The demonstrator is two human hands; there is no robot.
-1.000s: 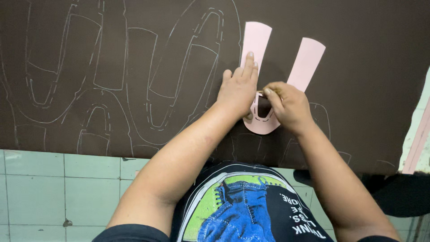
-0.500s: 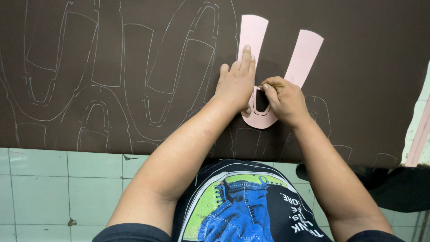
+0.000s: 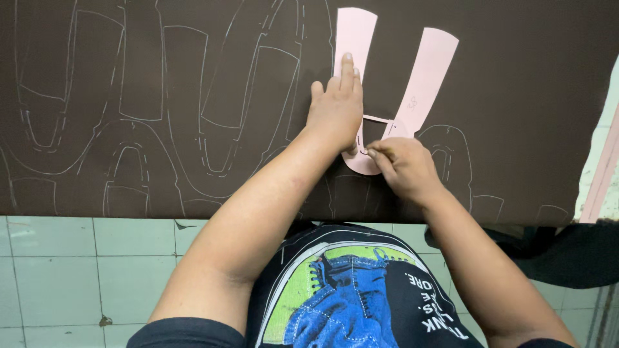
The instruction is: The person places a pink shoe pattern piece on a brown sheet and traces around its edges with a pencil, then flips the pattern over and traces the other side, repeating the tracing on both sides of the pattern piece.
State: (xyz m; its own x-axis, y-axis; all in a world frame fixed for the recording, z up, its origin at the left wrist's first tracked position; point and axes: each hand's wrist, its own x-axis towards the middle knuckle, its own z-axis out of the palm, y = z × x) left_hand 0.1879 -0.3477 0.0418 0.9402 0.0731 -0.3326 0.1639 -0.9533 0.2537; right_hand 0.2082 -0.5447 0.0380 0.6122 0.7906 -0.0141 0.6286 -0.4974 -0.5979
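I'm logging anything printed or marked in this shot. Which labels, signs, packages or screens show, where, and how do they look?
No packages, signs or screens.
Pink paper pattern: U-shaped, on the brown sheet, small handwritten mark on its right strip.
Black shirt: bottom centre, green-and-blue picture, white lettering.

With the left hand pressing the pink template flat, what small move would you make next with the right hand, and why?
Probably carry the right hand on around the template's inner cutout: its pinched fingertips sit at the cutout's lower edge, the left hand pins the template to the brown sheet, and no pale line shows around it yet.
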